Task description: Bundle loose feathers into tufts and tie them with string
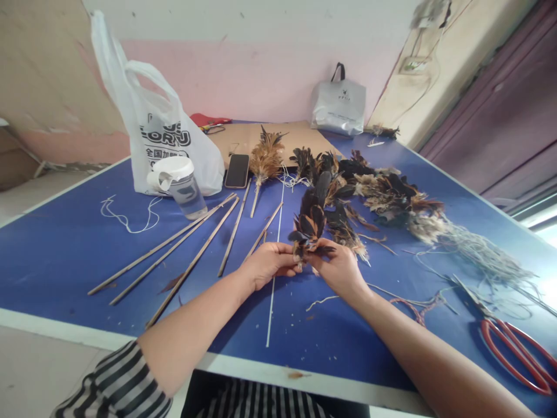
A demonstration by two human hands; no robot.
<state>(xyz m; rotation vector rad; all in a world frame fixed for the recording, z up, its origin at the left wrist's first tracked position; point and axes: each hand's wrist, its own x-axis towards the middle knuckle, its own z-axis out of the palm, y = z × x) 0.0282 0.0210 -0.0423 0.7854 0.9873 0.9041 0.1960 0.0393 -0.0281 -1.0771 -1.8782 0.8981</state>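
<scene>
Between my two hands, above the blue table (243, 325), is a bunch of black and brown feathers (311, 217). My left hand (274, 262) is closed on the bunch's lower end from the left. From the right, my right hand (337, 264) pinches the same end, with a dark feather lying over its fingers. The fingertips partly hide the stem end. Just behind, a second dark feather bunch (343, 229) lies on the table. Several thin bamboo sticks (195, 264) lie to the left of my hands.
Red-handled scissors (491, 325) and a tangle of pale string (487, 249) lie at right. Feather heaps (391, 194), a tan feather bundle (265, 157) and a phone (237, 171) are farther back. A water cup (187, 191) stands by a white plastic bag (169, 128).
</scene>
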